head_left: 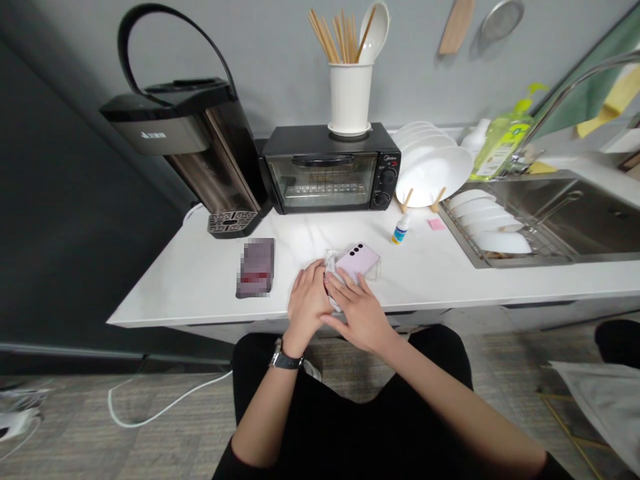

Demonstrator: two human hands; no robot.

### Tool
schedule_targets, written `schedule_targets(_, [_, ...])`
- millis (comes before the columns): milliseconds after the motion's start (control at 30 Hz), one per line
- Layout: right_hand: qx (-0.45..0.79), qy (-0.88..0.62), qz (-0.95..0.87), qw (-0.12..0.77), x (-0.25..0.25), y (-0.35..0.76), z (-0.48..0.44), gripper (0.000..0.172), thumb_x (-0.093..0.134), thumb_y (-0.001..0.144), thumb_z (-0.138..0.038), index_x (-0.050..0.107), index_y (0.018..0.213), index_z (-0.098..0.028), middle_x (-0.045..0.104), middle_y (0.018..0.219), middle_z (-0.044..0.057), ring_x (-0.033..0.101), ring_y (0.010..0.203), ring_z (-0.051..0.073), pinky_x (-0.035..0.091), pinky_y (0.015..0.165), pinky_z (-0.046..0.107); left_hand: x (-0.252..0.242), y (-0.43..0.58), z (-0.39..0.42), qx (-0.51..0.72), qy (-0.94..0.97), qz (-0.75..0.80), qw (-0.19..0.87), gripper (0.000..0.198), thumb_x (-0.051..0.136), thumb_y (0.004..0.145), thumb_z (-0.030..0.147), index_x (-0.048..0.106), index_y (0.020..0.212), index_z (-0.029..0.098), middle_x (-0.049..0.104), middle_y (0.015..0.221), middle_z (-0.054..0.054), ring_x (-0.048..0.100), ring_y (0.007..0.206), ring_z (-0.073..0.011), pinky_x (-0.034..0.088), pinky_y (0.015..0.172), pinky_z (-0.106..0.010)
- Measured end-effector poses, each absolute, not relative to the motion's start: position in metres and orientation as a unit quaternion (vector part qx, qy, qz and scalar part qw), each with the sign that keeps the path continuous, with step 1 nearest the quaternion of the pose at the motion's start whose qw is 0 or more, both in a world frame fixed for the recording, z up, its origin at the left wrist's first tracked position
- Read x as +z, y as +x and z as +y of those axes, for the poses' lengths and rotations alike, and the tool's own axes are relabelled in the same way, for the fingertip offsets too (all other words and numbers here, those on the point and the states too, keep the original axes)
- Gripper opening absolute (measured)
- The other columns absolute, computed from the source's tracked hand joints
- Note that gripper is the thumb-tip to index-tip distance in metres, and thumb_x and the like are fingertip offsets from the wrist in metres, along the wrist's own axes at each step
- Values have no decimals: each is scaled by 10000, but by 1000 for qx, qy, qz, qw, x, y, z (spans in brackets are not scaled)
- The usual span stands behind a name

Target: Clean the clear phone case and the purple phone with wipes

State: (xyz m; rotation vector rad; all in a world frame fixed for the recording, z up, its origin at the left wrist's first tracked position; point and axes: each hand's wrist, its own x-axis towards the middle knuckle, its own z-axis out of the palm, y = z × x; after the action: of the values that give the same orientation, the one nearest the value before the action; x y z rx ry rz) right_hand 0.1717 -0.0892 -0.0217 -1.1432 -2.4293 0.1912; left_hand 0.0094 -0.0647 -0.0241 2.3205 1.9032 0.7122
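At the upper left of the frame a dark water dispenser point(200, 147) stands at the back of the white worktop point(200, 287). Below it, left of centre, lies a flat dark object point(256, 267), blurred beyond telling.

Just left of centre, near the worktop's front edge, the left hand point(307, 303), a watch on its wrist, has its fingers curled in against a white cloth point(333, 285). Whether its grip pinches the cloth or only rests on it cannot be told. The cloth is bunched against the left edge of a lilac phone point(359, 260), which lies camera side up at the frame's centre, on what looks like a clear case. The right hand point(361, 313) lies across the phone's near end, fingers laid out flat and pressing down, closed round nothing.

By the look of it, the step in hand is wiping the phone's back: one hand steadies while the cloth works. Any further rubbing calls for a firm hold, so the phone does not slide, and for light pressure around the lenses.

Behind, at top centre, a black toaster oven point(325, 170) carries a white utensil holder point(351, 97). To the right come a small dropper bottle point(401, 229), a pink pad point(437, 224), stacked white plates point(433, 167), and at the right edge the sink point(590, 220).
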Motion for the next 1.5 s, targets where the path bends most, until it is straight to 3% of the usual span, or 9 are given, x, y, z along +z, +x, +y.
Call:
schedule_targets(133, [41, -467, -858, 209, -24, 211, -75, 700, 426, 1054, -619, 390, 1627, -219, 443, 1643, 81, 303, 1583, 346, 240, 1271, 643, -22, 11, -65, 246, 753, 609, 28, 469, 736, 861, 351, 578, 1285, 224, 578, 1489, -129, 577, 1347, -337, 457, 1170, -507])
schedule_targets(267, [6, -555, -805, 210, -19, 220, -38, 669, 414, 1071, -571, 447, 1593, -155, 448, 1635, 129, 299, 1575, 398, 219, 1256, 677, -19, 13, -66, 264, 749, 608, 31, 628, 806, 795, 560, 586, 1281, 229, 595, 1463, -131, 582, 1326, -354, 462, 1161, -508])
schedule_targets(533, [45, -427, -879, 210, -22, 168, -75, 728, 397, 1069, -591, 367, 1628, -124, 376, 1677, 113, 267, 1599, 317, 225, 1290, 592, -23, 8, -68, 236, 758, 607, 35, 388, 577, 943, 212, 543, 1330, 214, 580, 1497, -118, 566, 1372, -287, 412, 1213, -485])
schedule_targets(667, [22, -458, -868, 191, -26, 209, -75, 702, 369, 1075, -603, 340, 1647, -197, 378, 1679, 66, 251, 1604, 325, 217, 1284, 614, -20, 10, -67, 241, 751, 615, 32, 496, 750, 857, 369, 565, 1292, 220, 570, 1506, -121, 558, 1381, -319, 421, 1208, -493])
schedule_targets(833, [-12, -550, -811, 198, -24, 231, -35, 706, 341, 1081, -590, 376, 1630, -149, 402, 1662, 126, 268, 1589, 383, 216, 1260, 661, -16, 15, -68, 251, 744, 618, 25, 618, 806, 797, 573, 594, 1256, 218, 594, 1475, -128, 591, 1329, -338, 449, 1179, -503])
schedule_targets(1067, [37, -463, -860, 211, -22, 160, -54, 774, 385, 1061, -613, 370, 1619, -77, 374, 1668, 160, 267, 1597, 336, 210, 1288, 599, -21, 10, -69, 236, 755, 610, 36, 444, 613, 948, 282, 526, 1379, 217, 570, 1531, -106, 555, 1400, -281, 392, 1233, -484])
schedule_targets(1200, [31, -429, -878, 209, -24, 172, -83, 695, 398, 1077, -534, 319, 1651, -150, 346, 1691, 94, 244, 1607, 314, 188, 1299, 602, -23, 10, -69, 226, 747, 624, 31, 409, 539, 940, 167, 544, 1346, 220, 570, 1537, -99, 552, 1409, -266, 387, 1237, -489])
schedule_targets(1333, [12, -474, -859, 194, -24, 214, -72, 542, 309, 1103, -330, 386, 1629, -224, 402, 1669, 23, 272, 1599, 294, 225, 1290, 596, -19, 14, -69, 244, 742, 624, 26, 462, 730, 867, 362, 580, 1284, 229, 578, 1524, -107, 573, 1380, -304, 387, 1237, -509])
schedule_targets(1500, [-10, -560, -806, 190, -21, 225, -22, 535, 339, 1071, -256, 472, 1580, -161, 460, 1633, 66, 284, 1588, 353, 246, 1262, 651, -14, 18, -69, 249, 745, 618, 26, 573, 789, 812, 569, 605, 1235, 228, 604, 1488, -121, 585, 1362, -320, 416, 1210, -504])
